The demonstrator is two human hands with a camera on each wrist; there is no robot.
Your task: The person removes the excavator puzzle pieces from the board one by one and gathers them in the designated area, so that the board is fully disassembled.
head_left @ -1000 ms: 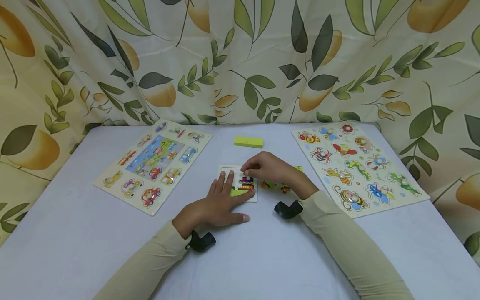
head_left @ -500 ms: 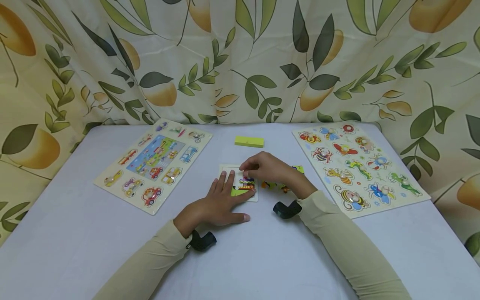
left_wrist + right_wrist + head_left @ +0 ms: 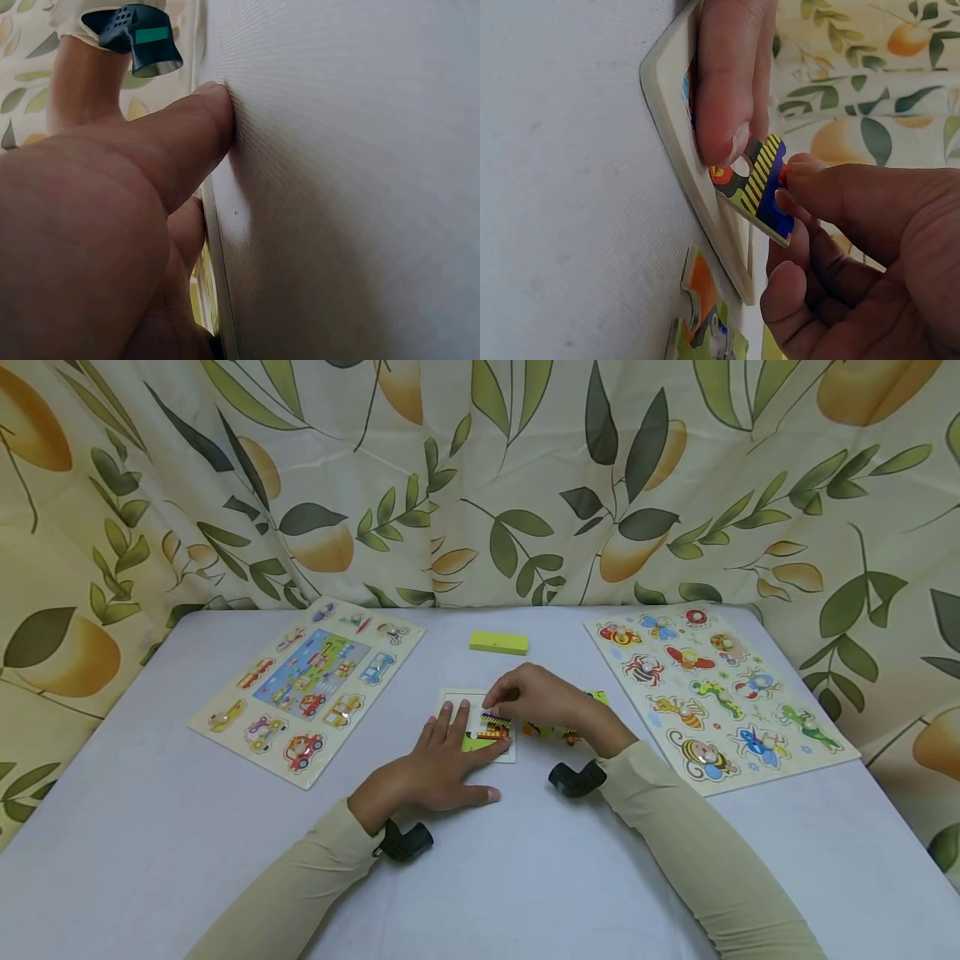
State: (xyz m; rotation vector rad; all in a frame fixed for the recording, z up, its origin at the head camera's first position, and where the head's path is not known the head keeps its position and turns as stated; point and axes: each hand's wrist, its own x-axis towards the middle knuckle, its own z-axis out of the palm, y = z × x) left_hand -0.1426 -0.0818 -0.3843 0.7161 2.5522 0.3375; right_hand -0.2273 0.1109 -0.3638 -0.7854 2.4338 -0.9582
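My left hand [image 3: 442, 772] lies spread on a small white-bordered jigsaw tray [image 3: 513, 757], its fingertips over the tray and its thumb out on the cloth. With thumb and fingers, my right hand [image 3: 543, 702] pinches a puzzle piece [image 3: 761, 184] that has yellow-black stripes and a blue edge. In the right wrist view the piece is tilted over the tray's raised rim [image 3: 667, 97], and a left fingertip is right at its lower corner. Loose puzzle pieces [image 3: 542, 731] lie beside the tray, partly hidden by my right hand and wrist.
A yellow block [image 3: 498, 643] sits behind the tray. To the left lies a vehicle puzzle board [image 3: 258, 727], and to the right an insect puzzle board [image 3: 727, 718]. A patterned curtain [image 3: 480, 485] hangs behind the white-covered table [image 3: 495, 893].
The striped piece has gone from lying level to slanting in my right fingers, which shifted slightly left and then back. My left hand holds its place on the tray.
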